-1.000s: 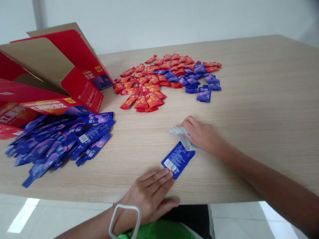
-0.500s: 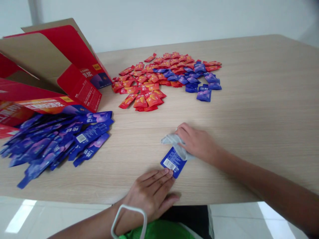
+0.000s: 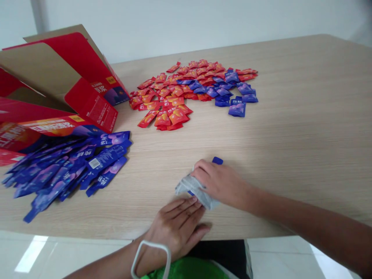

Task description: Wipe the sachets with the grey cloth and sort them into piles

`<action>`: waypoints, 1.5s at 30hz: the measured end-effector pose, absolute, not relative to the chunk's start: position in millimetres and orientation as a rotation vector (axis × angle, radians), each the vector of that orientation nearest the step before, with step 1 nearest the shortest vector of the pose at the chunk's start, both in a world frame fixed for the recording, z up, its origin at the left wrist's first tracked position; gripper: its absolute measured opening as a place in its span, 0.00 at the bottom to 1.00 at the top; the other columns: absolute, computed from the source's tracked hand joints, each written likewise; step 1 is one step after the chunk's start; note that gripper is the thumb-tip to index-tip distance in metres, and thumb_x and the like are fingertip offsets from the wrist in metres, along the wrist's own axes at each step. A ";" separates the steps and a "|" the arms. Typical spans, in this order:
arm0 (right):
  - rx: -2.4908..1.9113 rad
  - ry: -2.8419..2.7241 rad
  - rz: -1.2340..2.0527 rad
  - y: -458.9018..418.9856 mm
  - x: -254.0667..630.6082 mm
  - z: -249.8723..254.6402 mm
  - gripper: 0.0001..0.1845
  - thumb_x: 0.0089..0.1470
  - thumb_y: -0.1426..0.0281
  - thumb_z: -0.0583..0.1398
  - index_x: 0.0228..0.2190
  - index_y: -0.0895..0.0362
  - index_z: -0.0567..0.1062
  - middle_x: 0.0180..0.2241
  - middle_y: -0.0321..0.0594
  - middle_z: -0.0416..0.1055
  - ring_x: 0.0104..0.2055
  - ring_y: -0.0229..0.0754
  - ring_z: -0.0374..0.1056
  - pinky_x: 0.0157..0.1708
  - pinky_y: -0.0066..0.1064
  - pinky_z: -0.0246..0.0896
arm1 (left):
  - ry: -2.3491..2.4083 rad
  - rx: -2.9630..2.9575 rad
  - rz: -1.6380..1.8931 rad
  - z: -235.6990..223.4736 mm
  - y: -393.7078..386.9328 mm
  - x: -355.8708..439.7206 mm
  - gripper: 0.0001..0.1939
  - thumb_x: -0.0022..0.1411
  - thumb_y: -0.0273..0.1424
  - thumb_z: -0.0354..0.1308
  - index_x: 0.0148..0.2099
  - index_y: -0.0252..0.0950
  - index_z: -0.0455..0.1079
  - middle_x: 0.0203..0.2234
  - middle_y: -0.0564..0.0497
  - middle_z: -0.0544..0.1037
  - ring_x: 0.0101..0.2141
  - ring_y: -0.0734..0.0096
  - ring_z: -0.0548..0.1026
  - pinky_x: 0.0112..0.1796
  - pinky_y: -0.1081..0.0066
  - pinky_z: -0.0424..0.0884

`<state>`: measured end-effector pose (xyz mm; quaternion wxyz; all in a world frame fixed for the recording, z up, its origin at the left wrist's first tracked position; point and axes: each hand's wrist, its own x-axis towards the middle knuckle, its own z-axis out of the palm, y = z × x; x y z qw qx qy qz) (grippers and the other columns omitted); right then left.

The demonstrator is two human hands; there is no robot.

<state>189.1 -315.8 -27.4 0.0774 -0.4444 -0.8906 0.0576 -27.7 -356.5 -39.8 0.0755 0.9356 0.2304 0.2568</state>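
Note:
My right hand point(image 3: 216, 180) is closed on a crumpled grey cloth point(image 3: 193, 186), which lies over a blue sachet point(image 3: 217, 160). Only the sachet's far end and a sliver by the cloth show; the rest is covered. My left hand point(image 3: 177, 223) lies flat with fingers stretched out, its fingertips at the near end of the sachet and touching the cloth's edge. A pale band loops around the left wrist.
On the left, a heap of blue sachets point(image 3: 66, 162) lies before an open red carton point(image 3: 95, 104). Farther back are many orange-red sachets point(image 3: 174, 112), with blue sachets point(image 3: 236, 107) beside and among them. The table's front edge runs close to my body.
My right hand has drawn the cloth toward me and slightly left along the sachet, covering its barcode and baring its far end. My left hand has stayed in place.

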 end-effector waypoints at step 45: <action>-1.756 -2.447 0.039 -271.3 236.9 -23.6 0.13 0.64 0.69 0.59 0.49 0.57 0.70 0.50 0.46 0.70 0.42 0.44 0.72 0.27 0.30 0.61 | 0.726 2.803 0.786 -39.9 -354.6 -24.6 0.12 0.67 0.32 0.64 0.51 0.35 0.78 0.49 0.49 0.82 0.49 0.67 0.81 0.55 0.71 0.76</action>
